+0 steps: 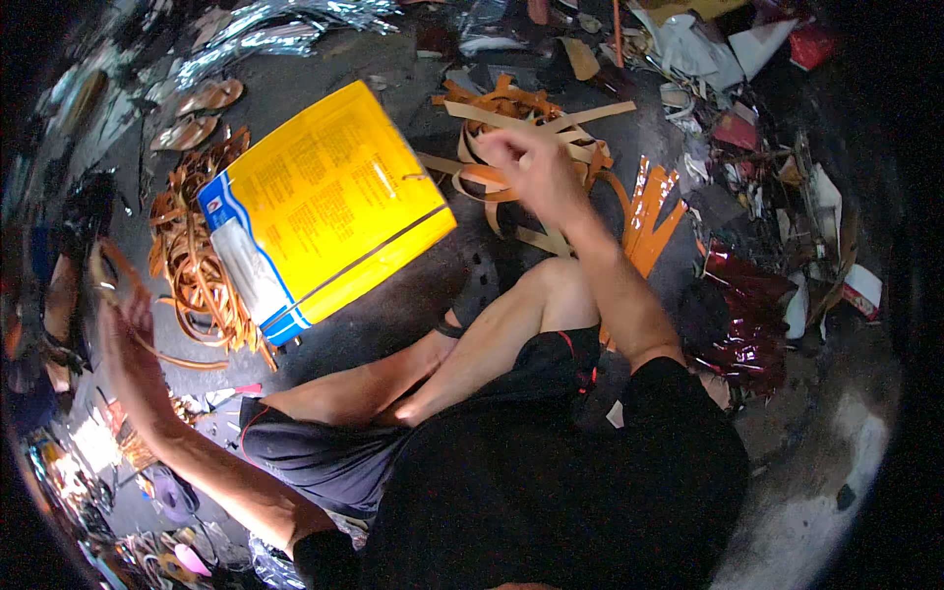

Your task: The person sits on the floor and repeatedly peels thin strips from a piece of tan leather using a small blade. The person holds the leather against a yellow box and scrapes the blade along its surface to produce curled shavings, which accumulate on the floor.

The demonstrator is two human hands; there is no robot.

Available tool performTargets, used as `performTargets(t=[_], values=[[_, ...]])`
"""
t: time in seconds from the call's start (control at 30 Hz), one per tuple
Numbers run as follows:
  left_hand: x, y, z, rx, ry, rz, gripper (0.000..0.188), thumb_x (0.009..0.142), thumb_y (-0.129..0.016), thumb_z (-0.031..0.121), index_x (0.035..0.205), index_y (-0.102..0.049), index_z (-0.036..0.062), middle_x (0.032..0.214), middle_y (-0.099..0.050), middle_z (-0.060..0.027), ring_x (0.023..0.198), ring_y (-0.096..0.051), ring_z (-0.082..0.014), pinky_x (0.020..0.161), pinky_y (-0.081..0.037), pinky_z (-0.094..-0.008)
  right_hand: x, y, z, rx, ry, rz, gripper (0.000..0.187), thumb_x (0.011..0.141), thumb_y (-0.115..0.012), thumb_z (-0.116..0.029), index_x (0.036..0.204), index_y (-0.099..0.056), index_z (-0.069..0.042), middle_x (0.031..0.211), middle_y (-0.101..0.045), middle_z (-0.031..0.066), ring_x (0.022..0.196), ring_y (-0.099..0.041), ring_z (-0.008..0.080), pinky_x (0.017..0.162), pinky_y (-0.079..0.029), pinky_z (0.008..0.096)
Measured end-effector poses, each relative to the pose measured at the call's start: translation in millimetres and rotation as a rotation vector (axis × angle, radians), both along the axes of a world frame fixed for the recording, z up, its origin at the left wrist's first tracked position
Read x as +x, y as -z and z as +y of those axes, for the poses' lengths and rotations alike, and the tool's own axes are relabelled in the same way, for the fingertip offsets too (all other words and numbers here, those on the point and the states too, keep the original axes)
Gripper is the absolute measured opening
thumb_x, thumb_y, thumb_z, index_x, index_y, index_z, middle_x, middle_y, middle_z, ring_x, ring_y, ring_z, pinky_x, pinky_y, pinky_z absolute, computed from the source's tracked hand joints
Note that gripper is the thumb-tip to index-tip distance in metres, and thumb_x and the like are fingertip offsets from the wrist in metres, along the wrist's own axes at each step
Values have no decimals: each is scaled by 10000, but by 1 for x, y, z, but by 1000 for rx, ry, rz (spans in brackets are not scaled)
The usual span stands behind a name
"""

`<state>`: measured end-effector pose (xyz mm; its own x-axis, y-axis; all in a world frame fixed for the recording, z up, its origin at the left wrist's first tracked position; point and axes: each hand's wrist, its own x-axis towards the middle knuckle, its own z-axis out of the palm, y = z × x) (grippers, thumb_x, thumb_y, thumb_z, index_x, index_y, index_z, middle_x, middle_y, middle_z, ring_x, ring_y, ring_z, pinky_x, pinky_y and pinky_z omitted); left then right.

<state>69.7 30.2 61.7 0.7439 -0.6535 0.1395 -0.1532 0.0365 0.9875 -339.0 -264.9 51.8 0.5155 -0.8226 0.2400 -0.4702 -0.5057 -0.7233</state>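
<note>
**Two hands among orange strips on a cluttered floor**

The person sits on the dark floor [393, 59] with bare legs folded, and the two hands work well apart.

The right hand [531, 167], at about one o'clock from the picture's middle, reaches forward onto a loose pile of tan and orange strips [511, 113]. Its fingers are curled down into the pile and its grip is closed on one or more of the strips; exactly how many I cannot tell. A few flat orange strips [654, 211] fan out just beside the forearm at two o'clock.

The left hand [123, 339], out at nine o'clock, is raised and pinches a thin orange strip [147, 349] that loops away toward the knee; its grip is closed on it.

Between the hands lies a large yellow bag [329, 197] with a blue and silver end, flat on the floor. It rests partly over a tangled heap of thin orange strips [192, 265] at ten o'clock. Two brown sandal soles [202, 113] lie beyond the heap, near eleven o'clock. Crumpled dark red foil [742, 324] sits at three o'clock, with paper scraps around it.
</note>
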Motion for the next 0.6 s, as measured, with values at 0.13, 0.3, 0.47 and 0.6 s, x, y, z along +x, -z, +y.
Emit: performTargets(t=[0.13,0.3,0.47,0.6], values=[[-17,84,29,108,-279,204,567,966,-532,406,1373,-461,18,1272,-560,-175,1212,-529,-252,1059,-376,-373,-78,83,-93,114,146,322,298,910,-606,-299,953,-651,-7,810,-648,100,746,-628,210,684,-480,323],[-76,87,16,67,-182,274,375,986,-547,246,1265,-547,-5,1024,-628,-45,990,-590,-120,937,-450,-284,-73,142,-115,-261,-2,372,234,887,-630,-253,948,-618,-27,869,-616,109,823,-618,262,735,-482,354],[-92,50,-4,34,-129,169,379,984,-540,248,1264,-551,-8,1037,-637,-70,1004,-596,-135,941,-451,-292,-57,58,-142,173,-21,-398,214,947,-591,-244,967,-562,-34,811,-593,29,698,-580,121,644,-491,276],[-140,-7,-48,140,7,116,383,972,-545,246,1259,-560,-7,1100,-635,-94,1046,-587,-163,965,-431,-302,-43,-86,-88,245,-87,-270,235,952,-582,-261,1028,-626,-44,745,-549,-15,661,-528,55,581,-465,215]])
